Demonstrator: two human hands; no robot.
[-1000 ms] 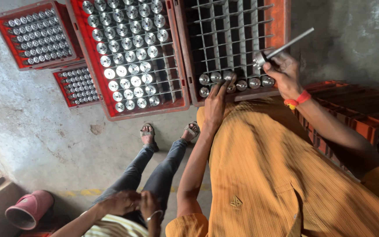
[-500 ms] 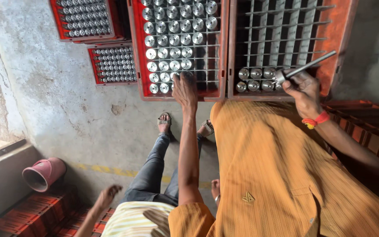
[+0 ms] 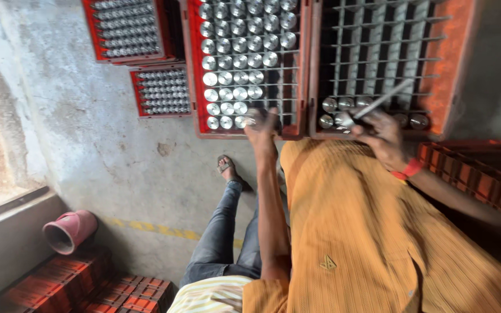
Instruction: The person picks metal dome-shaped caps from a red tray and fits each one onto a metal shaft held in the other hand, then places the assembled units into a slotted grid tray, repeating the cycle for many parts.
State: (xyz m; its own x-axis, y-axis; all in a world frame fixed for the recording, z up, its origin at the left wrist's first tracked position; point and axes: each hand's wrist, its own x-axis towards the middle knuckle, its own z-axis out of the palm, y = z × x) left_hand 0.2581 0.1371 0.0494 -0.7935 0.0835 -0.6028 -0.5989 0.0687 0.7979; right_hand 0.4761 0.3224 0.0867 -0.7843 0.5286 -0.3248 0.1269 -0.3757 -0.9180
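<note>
My left hand (image 3: 264, 125) reaches to the near edge of the middle red crate (image 3: 194, 87), fingers closed on a shiny round metal piece (image 3: 248, 119) beside the lowest row of like pieces. My right hand (image 3: 382, 132), with a red band at the wrist, grips a thin metal rod (image 3: 385, 98) over the right red crate (image 3: 452, 64). That crate holds one row of metal pieces (image 3: 336, 105) along its near side; the rest of its grid is bare. My orange shirt (image 3: 355, 232) fills the lower right.
Two smaller red trays of metal pieces (image 3: 127, 29) (image 3: 162, 91) lie at the upper left on the concrete floor. Another person's jeans-clad legs (image 3: 221, 232) and sandalled foot (image 3: 226, 168) stretch beside me. A pink pot (image 3: 68, 230) and stacked red crates (image 3: 82, 284) sit lower left.
My left hand has gone from the right crate across to the middle crate and now rests at its near rows. My right hand stays at the right crate with the rod.
</note>
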